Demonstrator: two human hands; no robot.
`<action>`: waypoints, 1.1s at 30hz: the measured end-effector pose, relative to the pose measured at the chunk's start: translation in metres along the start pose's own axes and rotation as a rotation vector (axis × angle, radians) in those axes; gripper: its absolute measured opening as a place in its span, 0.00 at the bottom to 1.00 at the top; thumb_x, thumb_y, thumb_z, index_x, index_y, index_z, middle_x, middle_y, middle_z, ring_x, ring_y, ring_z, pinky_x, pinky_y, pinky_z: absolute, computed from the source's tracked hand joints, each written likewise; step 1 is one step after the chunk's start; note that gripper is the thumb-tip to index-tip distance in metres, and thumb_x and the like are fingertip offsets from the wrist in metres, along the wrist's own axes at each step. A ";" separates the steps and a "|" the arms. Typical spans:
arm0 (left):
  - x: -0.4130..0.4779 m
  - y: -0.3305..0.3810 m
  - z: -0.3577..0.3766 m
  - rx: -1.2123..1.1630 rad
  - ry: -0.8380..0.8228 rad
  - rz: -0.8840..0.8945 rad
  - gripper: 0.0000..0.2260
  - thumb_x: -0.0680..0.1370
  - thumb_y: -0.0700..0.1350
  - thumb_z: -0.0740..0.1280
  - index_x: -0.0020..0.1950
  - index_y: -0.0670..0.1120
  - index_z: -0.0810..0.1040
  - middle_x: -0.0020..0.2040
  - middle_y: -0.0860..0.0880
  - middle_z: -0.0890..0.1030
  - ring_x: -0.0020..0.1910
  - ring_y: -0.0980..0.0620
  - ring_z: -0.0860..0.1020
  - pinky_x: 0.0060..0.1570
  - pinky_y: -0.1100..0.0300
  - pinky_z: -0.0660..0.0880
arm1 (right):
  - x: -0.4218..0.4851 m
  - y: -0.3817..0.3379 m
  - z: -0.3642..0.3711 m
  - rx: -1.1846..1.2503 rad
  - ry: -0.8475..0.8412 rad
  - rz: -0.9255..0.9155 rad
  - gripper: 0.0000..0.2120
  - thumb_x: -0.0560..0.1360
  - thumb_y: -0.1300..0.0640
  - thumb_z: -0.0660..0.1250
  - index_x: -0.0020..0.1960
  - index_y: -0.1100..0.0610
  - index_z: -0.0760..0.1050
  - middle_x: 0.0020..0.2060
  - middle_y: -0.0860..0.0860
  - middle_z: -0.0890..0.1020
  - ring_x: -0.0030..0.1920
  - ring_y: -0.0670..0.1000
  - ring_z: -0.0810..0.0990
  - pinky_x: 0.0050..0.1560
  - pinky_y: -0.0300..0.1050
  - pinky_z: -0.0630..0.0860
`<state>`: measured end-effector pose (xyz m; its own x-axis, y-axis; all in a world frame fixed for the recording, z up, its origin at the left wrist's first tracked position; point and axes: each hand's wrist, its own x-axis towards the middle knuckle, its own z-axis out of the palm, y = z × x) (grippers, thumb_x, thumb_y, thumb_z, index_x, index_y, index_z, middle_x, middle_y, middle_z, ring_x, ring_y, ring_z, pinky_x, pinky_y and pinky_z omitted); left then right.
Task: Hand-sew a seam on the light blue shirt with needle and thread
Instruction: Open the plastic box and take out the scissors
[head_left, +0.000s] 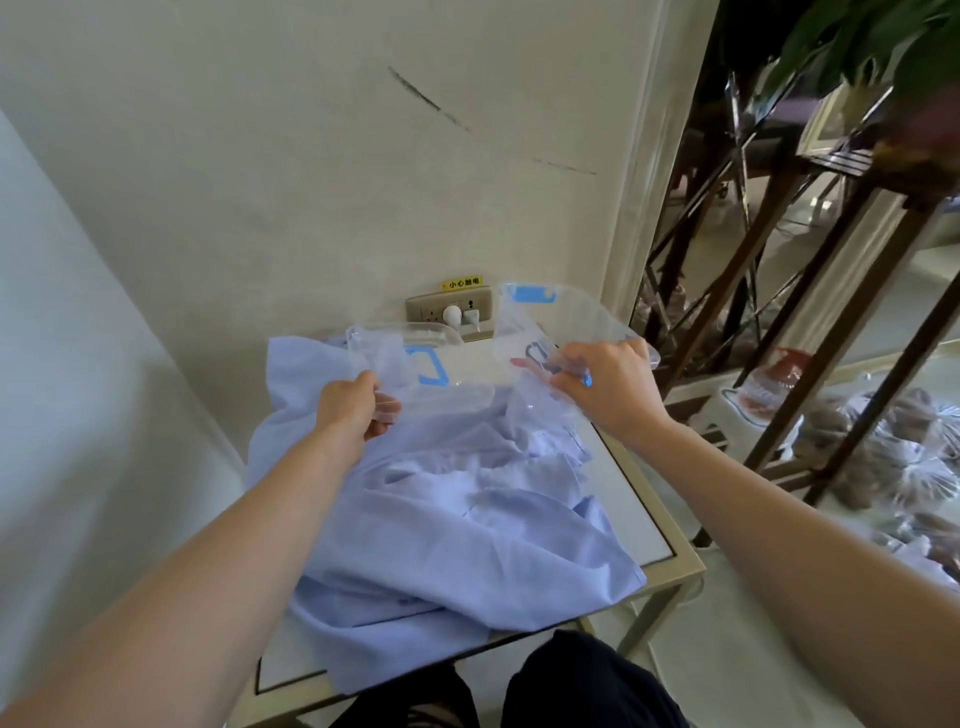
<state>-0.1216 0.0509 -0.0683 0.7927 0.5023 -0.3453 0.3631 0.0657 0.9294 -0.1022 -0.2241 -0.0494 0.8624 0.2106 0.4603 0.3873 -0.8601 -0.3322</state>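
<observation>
**Both hands on a clear plastic case above the shirt**

The light blue shirt (457, 519) lies crumpled over most of a small white-topped table (631, 499). Its cloth reaches from the table's 12 o'clock edge down to 6 o'clock, where it hangs over the near rim toward the person's dark trousers (571, 686).

The left hand (358, 410), at about 10 o'clock from the shirt's middle, has its fingers curled round the near edge of a clear lid (415, 353). The lid carries a blue clip (428, 366) and is held just above the cloth.

The right hand (608, 384), at about 1 o'clock, clamps its fingers on the lower edge of a clear box (550, 322). The box is tilted up with a blue clip (532, 294) at its top. Small things show through the box wall beside the fingers: something pink, a dark loop and a blue bit. They are too blurred to name. Lid and box are apart, with a gap between them over the shirt's far end.

At 12 o'clock behind the table a wall socket (449, 309) holds a white plug and has a yellow label (462, 283) above it. At 3 o'clock stands a dark metal plant stand (831, 260).
</observation>
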 end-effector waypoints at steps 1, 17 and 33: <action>0.008 0.001 0.008 0.016 -0.016 -0.002 0.09 0.79 0.40 0.58 0.40 0.42 0.73 0.25 0.47 0.79 0.24 0.52 0.73 0.25 0.62 0.66 | 0.005 0.001 0.004 -0.001 0.001 -0.006 0.08 0.78 0.51 0.67 0.48 0.54 0.82 0.39 0.50 0.85 0.40 0.54 0.76 0.47 0.42 0.53; 0.045 -0.011 0.051 0.923 0.180 0.532 0.15 0.79 0.44 0.64 0.61 0.37 0.75 0.59 0.35 0.74 0.59 0.36 0.72 0.53 0.50 0.68 | 0.015 0.007 0.051 -0.011 -0.041 -0.297 0.09 0.66 0.59 0.80 0.41 0.59 0.81 0.30 0.49 0.80 0.31 0.54 0.74 0.43 0.43 0.63; -0.022 0.001 0.100 0.568 -0.139 0.752 0.15 0.76 0.42 0.65 0.32 0.48 0.63 0.32 0.45 0.75 0.35 0.42 0.78 0.34 0.54 0.68 | 0.010 0.006 0.010 0.197 -0.222 0.094 0.13 0.82 0.57 0.56 0.59 0.59 0.77 0.53 0.54 0.81 0.51 0.54 0.80 0.55 0.50 0.76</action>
<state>-0.0894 -0.0462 -0.0726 0.9534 0.1329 0.2707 -0.1111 -0.6797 0.7250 -0.0877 -0.2221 -0.0550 0.9391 0.2493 0.2366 0.3397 -0.7783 -0.5281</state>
